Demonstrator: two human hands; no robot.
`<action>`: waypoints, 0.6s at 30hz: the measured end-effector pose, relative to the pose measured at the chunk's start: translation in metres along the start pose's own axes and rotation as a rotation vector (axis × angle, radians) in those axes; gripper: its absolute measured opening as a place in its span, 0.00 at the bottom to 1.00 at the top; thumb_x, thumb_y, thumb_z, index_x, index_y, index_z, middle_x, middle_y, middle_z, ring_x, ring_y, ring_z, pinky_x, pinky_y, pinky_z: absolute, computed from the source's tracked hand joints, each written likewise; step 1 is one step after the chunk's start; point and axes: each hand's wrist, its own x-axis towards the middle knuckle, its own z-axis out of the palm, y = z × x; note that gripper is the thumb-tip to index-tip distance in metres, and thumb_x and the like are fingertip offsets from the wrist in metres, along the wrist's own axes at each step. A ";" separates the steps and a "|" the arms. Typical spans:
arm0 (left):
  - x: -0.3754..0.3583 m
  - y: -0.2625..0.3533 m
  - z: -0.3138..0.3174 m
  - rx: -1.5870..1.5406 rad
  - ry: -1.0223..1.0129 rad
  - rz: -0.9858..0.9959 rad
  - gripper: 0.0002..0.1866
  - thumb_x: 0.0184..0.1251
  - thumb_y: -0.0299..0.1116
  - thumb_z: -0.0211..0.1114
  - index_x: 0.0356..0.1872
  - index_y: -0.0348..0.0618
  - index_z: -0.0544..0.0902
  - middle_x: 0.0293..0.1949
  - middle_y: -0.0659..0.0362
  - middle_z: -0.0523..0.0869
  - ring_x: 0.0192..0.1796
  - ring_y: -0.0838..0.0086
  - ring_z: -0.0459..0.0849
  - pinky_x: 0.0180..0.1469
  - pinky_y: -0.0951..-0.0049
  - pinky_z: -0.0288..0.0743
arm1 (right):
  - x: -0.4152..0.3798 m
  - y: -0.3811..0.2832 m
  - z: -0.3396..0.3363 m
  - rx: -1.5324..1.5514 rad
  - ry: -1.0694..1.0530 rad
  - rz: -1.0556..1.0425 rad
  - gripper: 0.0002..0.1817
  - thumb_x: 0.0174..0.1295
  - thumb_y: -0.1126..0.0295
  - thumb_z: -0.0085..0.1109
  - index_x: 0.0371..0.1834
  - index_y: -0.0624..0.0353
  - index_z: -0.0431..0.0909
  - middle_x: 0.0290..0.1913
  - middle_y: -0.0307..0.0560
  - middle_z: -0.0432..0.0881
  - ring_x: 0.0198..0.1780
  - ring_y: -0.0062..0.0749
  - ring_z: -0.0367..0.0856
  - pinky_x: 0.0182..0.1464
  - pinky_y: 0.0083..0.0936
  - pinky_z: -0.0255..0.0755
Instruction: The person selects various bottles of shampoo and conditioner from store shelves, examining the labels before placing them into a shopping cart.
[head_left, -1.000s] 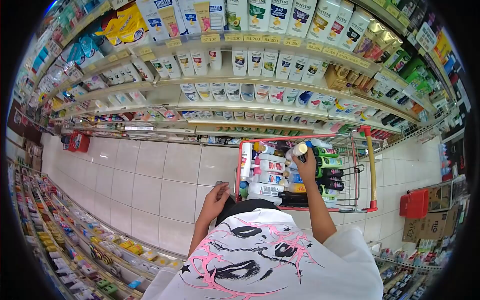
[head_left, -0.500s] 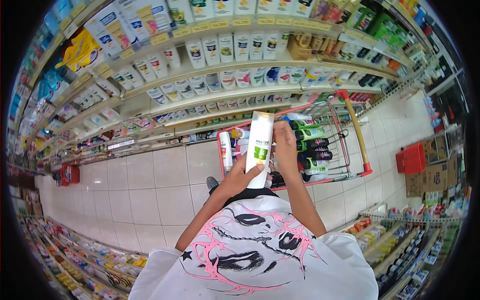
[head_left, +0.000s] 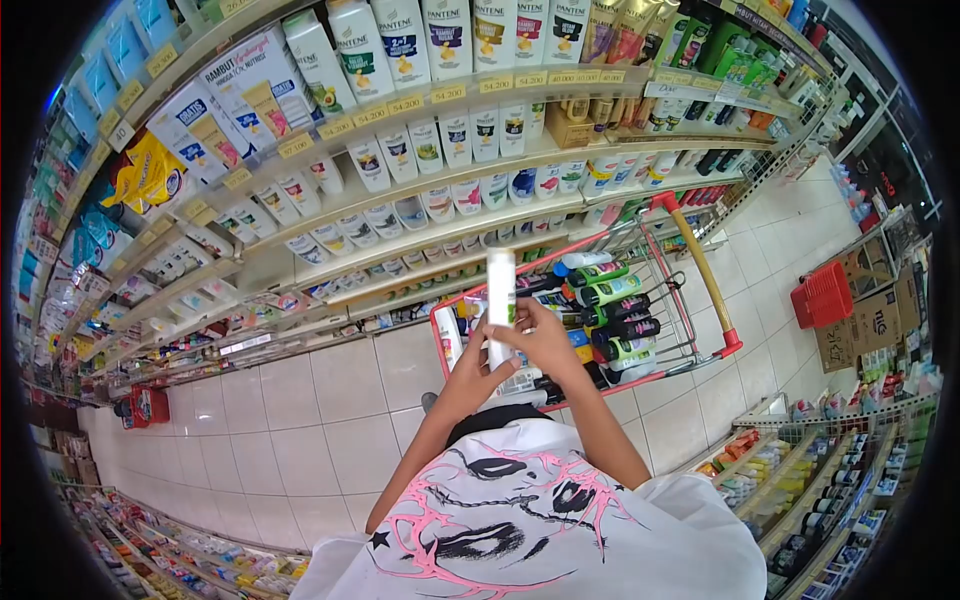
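Where the aisle is seen from above, a long shelf rack is found across the top, curved by the lens; its upper rows are stocked with upright white bottles marked PANTENE, gift boxes and a yellow pack, and its edges are lined with price labels. Pale floor tiles are laid between this rack and the lower shelves, which are filled with small packaged goods at both bottom corners; a white shirt, printed in pink and black, is worn by the person. One shopping cart, red-rimmed, wire-sided and fitted with a yellow handle, is placed beside the rack; at the right, cardboard boxes are stacked next to a red basket; a second red basket is seen at the far left.

Dark and green bottles are laid on their sides in the cart, capped ends toward the handle; a blue-and-white bottle is set near the rim on the rack side. The left hand is closed around the lower part of a white bottle; the right hand is closed on its middle, fingers bent; the white bottle is held upright above the cart's left part, narrow side shown, its label mostly hidden.
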 end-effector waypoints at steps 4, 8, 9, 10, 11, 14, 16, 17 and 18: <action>-0.003 -0.008 -0.029 0.219 0.050 -0.043 0.36 0.69 0.32 0.65 0.75 0.48 0.58 0.68 0.48 0.67 0.68 0.62 0.70 0.65 0.63 0.68 | 0.068 0.006 -0.030 0.050 0.165 -0.065 0.33 0.45 0.59 0.79 0.50 0.67 0.76 0.35 0.43 0.81 0.36 0.24 0.77 0.40 0.22 0.73; -0.030 -0.062 -0.088 0.407 0.206 -0.148 0.36 0.68 0.38 0.66 0.73 0.43 0.62 0.67 0.47 0.71 0.63 0.60 0.76 0.61 0.63 0.73 | 0.161 -0.010 -0.074 -0.129 0.337 -0.120 0.34 0.41 0.56 0.80 0.46 0.69 0.77 0.33 0.48 0.81 0.35 0.30 0.79 0.40 0.28 0.74; -0.042 -0.082 -0.107 0.487 0.262 -0.176 0.35 0.67 0.40 0.67 0.72 0.42 0.64 0.66 0.46 0.73 0.62 0.59 0.78 0.59 0.64 0.74 | 0.181 -0.015 -0.083 -0.209 0.407 -0.171 0.37 0.40 0.53 0.79 0.48 0.68 0.77 0.34 0.50 0.82 0.36 0.36 0.82 0.42 0.30 0.75; -0.059 -0.106 -0.127 0.582 0.326 -0.207 0.35 0.65 0.40 0.68 0.71 0.41 0.66 0.64 0.45 0.74 0.60 0.59 0.79 0.58 0.64 0.75 | 0.200 -0.018 -0.089 -0.239 0.424 -0.167 0.37 0.40 0.52 0.79 0.49 0.67 0.77 0.37 0.52 0.82 0.40 0.40 0.82 0.44 0.32 0.76; -0.079 -0.133 -0.147 0.677 0.392 -0.236 0.34 0.64 0.41 0.68 0.69 0.40 0.68 0.62 0.43 0.76 0.57 0.58 0.81 0.56 0.64 0.76 | 0.219 -0.022 -0.095 -0.268 0.441 -0.164 0.38 0.40 0.52 0.78 0.51 0.66 0.77 0.40 0.55 0.83 0.43 0.45 0.83 0.47 0.34 0.76; -0.146 -0.179 -0.185 0.639 0.607 -0.397 0.29 0.63 0.41 0.70 0.60 0.33 0.75 0.50 0.46 0.85 0.49 0.62 0.84 0.52 0.68 0.78 | 0.262 -0.033 -0.102 -0.464 0.504 -0.160 0.38 0.41 0.53 0.77 0.54 0.64 0.77 0.47 0.58 0.82 0.51 0.49 0.81 0.52 0.39 0.76; -0.198 -0.207 -0.207 0.560 0.716 -0.545 0.26 0.63 0.41 0.68 0.56 0.31 0.78 0.39 0.51 0.86 0.38 0.67 0.86 0.40 0.69 0.79 | 0.279 -0.040 -0.102 -0.461 0.525 -0.141 0.38 0.41 0.53 0.77 0.54 0.63 0.77 0.49 0.58 0.81 0.53 0.50 0.80 0.53 0.41 0.75; -0.217 -0.198 -0.201 0.546 0.772 -0.659 0.25 0.63 0.40 0.68 0.54 0.32 0.79 0.36 0.52 0.86 0.35 0.69 0.86 0.35 0.70 0.80 | 0.281 -0.043 -0.101 -0.479 0.539 -0.127 0.38 0.41 0.53 0.76 0.55 0.63 0.77 0.52 0.58 0.79 0.55 0.51 0.79 0.54 0.42 0.75; -0.255 -0.242 -0.227 0.515 0.784 -0.636 0.23 0.64 0.40 0.67 0.53 0.33 0.80 0.34 0.53 0.86 0.32 0.70 0.85 0.31 0.70 0.79 | 0.274 -0.058 -0.100 -0.499 0.547 -0.107 0.37 0.43 0.55 0.76 0.56 0.63 0.74 0.52 0.58 0.79 0.56 0.52 0.78 0.55 0.42 0.74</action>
